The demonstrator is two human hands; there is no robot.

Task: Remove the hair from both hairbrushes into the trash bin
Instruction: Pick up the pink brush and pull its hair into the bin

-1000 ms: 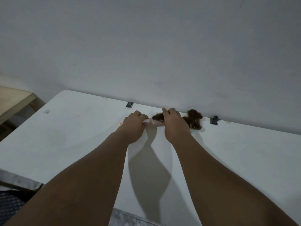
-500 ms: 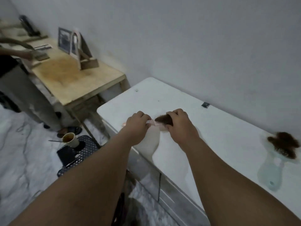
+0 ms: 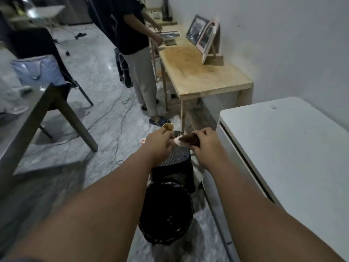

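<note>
My left hand (image 3: 158,141) grips the handle of a pink hairbrush (image 3: 176,141), whose handle end pokes out to the left of the hand. My right hand (image 3: 204,141) pinches a clump of brown hair (image 3: 188,139) lying on the brush's bristles. Both hands are held out over the floor, left of the white table (image 3: 287,148). A round trash bin (image 3: 167,210) lined with a black bag stands on the floor below my forearms, nearer to me than the brush. The second hairbrush is out of view.
A black perforated stool (image 3: 175,165) stands just beyond the bin, with a paper cup (image 3: 168,127) on it. Another person (image 3: 136,53) stands by a wooden table (image 3: 200,72) ahead. A dark table (image 3: 28,118) and cables on the floor lie to the left.
My view has swung left, away from the white table and down to the floor. Both hands have carried the pink brush off the table to above the stool and bin.
</note>
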